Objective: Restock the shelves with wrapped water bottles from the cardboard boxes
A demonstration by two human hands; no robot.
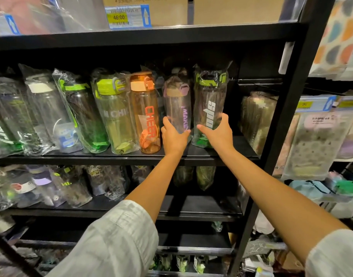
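Sleeves nearest me; my left hand (174,134) grips the purple-capped bottle (177,108), my right hand (219,132) the green-capped bottle (210,104), both standing on the shelf (221,154). Row leftward looks stocked; rightward of my grip a gap remains, I judge.

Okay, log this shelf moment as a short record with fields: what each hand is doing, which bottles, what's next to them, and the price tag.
left hand: grips the purple-lidded bottle low down
right hand: grips the green-lidded bottle low down
bottle state: both upright, in clear wrap, on the middle shelf
neighbour: orange bottle just left of the purple-lidded one
space: bare shelf right of the green-lidded bottle
price tag: on the shelf above, reads 46.00
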